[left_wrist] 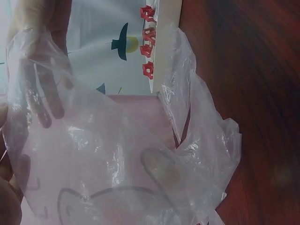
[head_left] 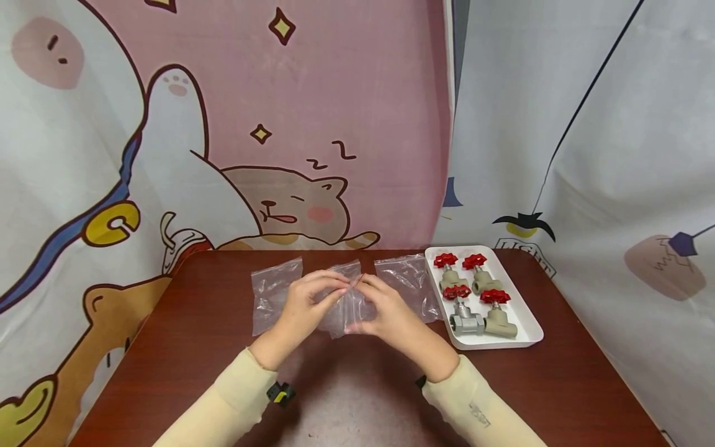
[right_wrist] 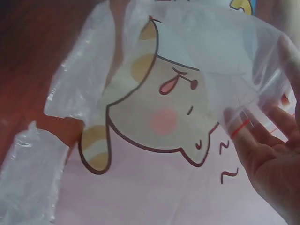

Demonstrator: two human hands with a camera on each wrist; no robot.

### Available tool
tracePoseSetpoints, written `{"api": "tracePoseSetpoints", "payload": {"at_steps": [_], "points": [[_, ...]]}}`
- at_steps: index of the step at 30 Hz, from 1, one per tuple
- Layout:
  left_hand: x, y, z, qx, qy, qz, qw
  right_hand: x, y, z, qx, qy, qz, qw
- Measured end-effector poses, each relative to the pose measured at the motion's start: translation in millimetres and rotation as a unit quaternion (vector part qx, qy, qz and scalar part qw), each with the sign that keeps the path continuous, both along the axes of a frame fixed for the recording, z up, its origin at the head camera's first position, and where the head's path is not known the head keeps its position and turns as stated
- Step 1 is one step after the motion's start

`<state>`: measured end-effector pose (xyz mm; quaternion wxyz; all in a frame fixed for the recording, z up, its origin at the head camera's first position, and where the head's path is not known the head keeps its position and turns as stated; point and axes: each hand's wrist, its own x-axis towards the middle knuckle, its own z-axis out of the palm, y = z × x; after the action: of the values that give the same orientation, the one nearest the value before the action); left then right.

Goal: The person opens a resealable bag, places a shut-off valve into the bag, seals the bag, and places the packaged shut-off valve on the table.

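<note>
Holding: one clear bag (left_wrist: pixel 103 150), gripped by left hand (head_left: pixel 304 304) and right hand (head_left: pixel 391 310), presumably to keep it upright. White tray (head_left: pixel 526 332), their 3 o'clock: keeps valves (head_left: pixel 500 326) together.

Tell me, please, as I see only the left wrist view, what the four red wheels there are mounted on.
Observer: The red round handwheels top three beige valves and one silvery metal valve.
Operator: Thank you; where does the silvery one sit?
Observer: In the head view, it sits at the near left corner of the white rectangular tray.
Operator: And what is the left hand, mostly cut off for me, doing?
Observer: It pinches the clear plastic bag between thumb and fingers.
</note>
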<state>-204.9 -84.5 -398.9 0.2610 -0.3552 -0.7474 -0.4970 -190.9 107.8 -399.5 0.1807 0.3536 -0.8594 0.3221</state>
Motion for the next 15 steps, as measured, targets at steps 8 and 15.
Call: {"api": "tracePoseSetpoints", "payload": {"at_steps": [8, 15], "points": [[1.9, -3.4, -2.0, 0.022, -0.016, 0.002, 0.9996, 6.3, 0.7, 4.1, -0.036, -0.003, -0.003, 0.999], [7.5, -5.6, 5.1, 0.042, -0.056, 0.034, 0.997, 10.1, 10.2, 5.8, -0.158, -0.01, 0.005, 0.987]]}}
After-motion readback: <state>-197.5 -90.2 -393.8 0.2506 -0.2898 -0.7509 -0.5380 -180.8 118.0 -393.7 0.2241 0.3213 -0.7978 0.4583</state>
